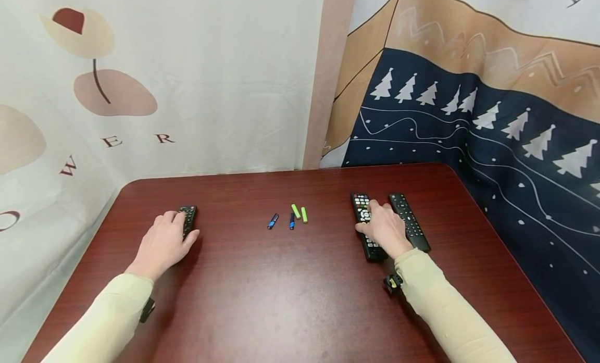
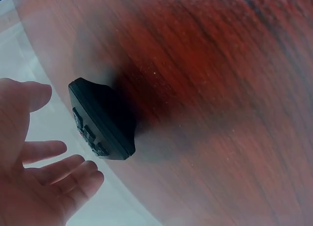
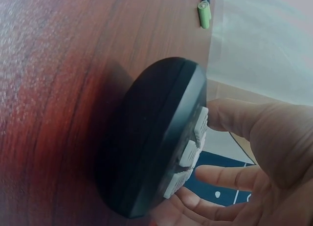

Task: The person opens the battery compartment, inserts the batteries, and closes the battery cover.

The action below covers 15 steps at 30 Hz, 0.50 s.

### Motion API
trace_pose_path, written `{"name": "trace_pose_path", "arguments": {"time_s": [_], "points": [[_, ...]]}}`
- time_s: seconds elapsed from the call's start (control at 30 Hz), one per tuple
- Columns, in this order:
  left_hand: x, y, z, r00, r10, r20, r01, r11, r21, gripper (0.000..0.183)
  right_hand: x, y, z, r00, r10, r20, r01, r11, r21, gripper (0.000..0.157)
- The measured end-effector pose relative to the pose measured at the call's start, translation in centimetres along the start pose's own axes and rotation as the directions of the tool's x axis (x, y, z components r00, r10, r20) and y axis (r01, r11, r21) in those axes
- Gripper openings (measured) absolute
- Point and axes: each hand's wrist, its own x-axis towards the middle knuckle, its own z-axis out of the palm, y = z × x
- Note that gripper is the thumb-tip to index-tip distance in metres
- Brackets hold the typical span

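Note:
On the left of the table, a small black remote control [image 1: 189, 217] lies partly under my left hand [image 1: 163, 243]. In the left wrist view its fingers [image 2: 46, 151] are spread and loosely bent above the button side, with space between them and the remote. Over on the right, my right hand [image 1: 385, 228] reaches across a larger black remote control [image 1: 373, 251] with pale buttons. Its thumb lies over the left edge of that remote, and the other fingers [image 3: 227, 176] extend loosely past its button face in the right wrist view. The hand covers part of the buttons.
Another slim black remote control [image 1: 409, 217] lies just right of my right hand. Mid-table are two blue batteries [image 1: 273, 221] and two green batteries [image 1: 304, 215]. The brown table [image 1: 262, 300] backs onto a pale curtain [image 1: 225, 82] and a navy patterned cloth [image 1: 422, 128].

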Motion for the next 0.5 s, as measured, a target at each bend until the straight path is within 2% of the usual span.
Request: {"name": "trace_pose_path", "arguments": {"time_s": [0.5], "points": [[0.22, 0.10, 0.17, 0.996, -0.049, 0.068, 0.049, 0.999, 0.014, 0.056, -0.08, 0.18, 0.16, 1.000, 0.003, -0.014, -0.004, 1.000, -0.017, 0.073]]}}
